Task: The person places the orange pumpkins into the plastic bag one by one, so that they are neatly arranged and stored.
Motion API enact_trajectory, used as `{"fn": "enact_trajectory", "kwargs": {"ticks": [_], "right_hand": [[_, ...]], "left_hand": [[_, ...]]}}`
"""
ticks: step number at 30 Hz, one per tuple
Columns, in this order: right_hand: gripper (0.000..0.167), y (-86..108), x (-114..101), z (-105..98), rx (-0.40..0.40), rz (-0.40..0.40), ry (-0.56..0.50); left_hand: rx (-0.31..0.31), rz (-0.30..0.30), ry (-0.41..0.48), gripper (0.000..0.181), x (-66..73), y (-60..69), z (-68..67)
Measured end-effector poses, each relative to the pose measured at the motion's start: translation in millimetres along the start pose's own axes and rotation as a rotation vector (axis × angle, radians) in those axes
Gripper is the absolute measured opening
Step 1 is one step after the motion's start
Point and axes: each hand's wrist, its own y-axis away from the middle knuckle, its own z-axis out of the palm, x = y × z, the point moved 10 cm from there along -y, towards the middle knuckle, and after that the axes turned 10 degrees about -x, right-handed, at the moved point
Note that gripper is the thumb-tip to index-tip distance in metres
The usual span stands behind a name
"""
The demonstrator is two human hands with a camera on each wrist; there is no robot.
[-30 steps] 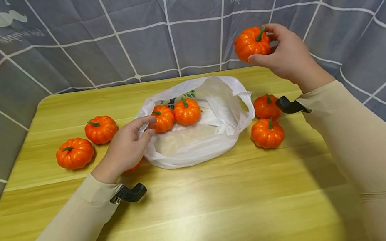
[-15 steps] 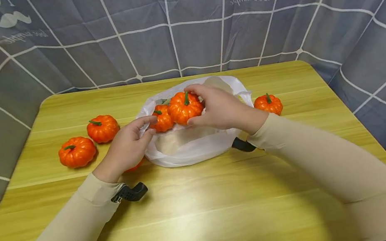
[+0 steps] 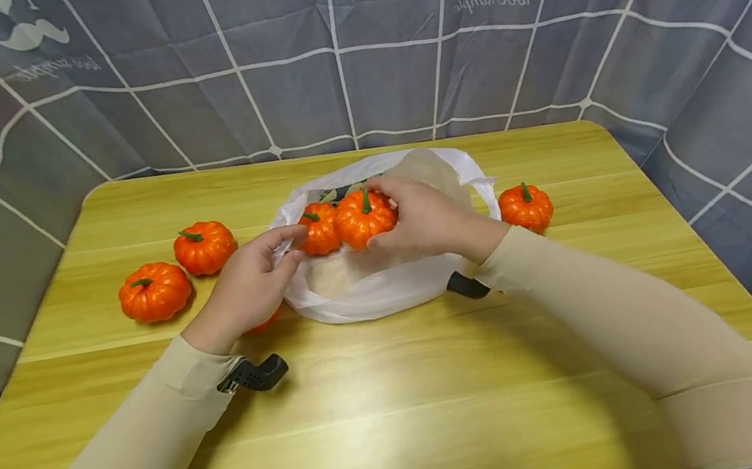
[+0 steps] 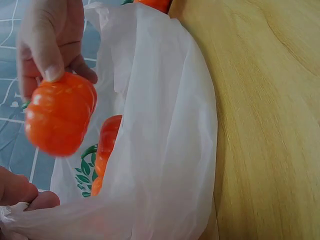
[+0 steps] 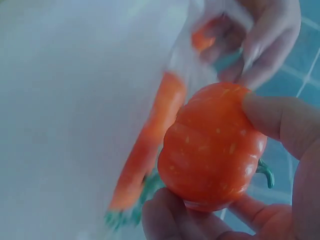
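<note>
My right hand (image 3: 428, 214) grips an orange toy pumpkin (image 3: 365, 221) with a green stem, held over the mouth of a white plastic bag (image 3: 375, 300). The left wrist view shows this held pumpkin (image 4: 62, 115) above the bag's rim, apart from the pumpkins inside. Another pumpkin (image 3: 320, 231) shows in the bag, left of the held one. At the bag's left side, my left hand (image 3: 244, 288) pinches the rim; its thumb and finger (image 4: 42, 200) on the plastic appear in the left wrist view.
Two pumpkins, one nearer (image 3: 155, 292) and one farther (image 3: 204, 248), sit on the wooden table (image 3: 392, 429) at left. Part of another (image 3: 266, 321) shows under my left hand. One pumpkin (image 3: 527, 208) stands right of the bag. A grey checked curtain (image 3: 296, 103) encloses the table.
My right hand has carried its pumpkin from high at the back right leftward to the bag, then slightly lower. My left hand stays at the rim. My right arm now hides one right-side pumpkin.
</note>
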Motion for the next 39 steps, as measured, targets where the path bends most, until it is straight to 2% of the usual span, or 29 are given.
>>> {"fn": "enact_trajectory", "kwargs": {"ticks": [5,9,12,22,29,39], "right_hand": [[0.082,2.3,40,-24,0.065,0.102,-0.025],[0.087,3.7,70,-31,0.052,0.204,-0.055],[0.088,4.7,82,-31,0.031,0.244,-0.04],[0.087,3.3,89,-20,-0.011,0.291,0.058],[0.087,4.0,92,-13,-0.033,0.306,0.063],[0.088,10.0,84,-17,-0.01,0.289,0.113]], "left_hand": [[-0.006,-0.01,0.0,0.041,0.3,0.7,0.0],[-0.02,-0.02,0.003,0.041,0.6,0.4,1.9],[-0.027,-0.026,-0.001,0.04,0.9,0.1,3.5],[-0.029,-0.016,-0.016,0.04,1.6,0.2,6.0],[-0.036,-0.025,-0.016,0.04,1.4,0.1,7.6],[-0.038,-0.024,-0.016,0.039,2.2,-0.6,9.5]]}}
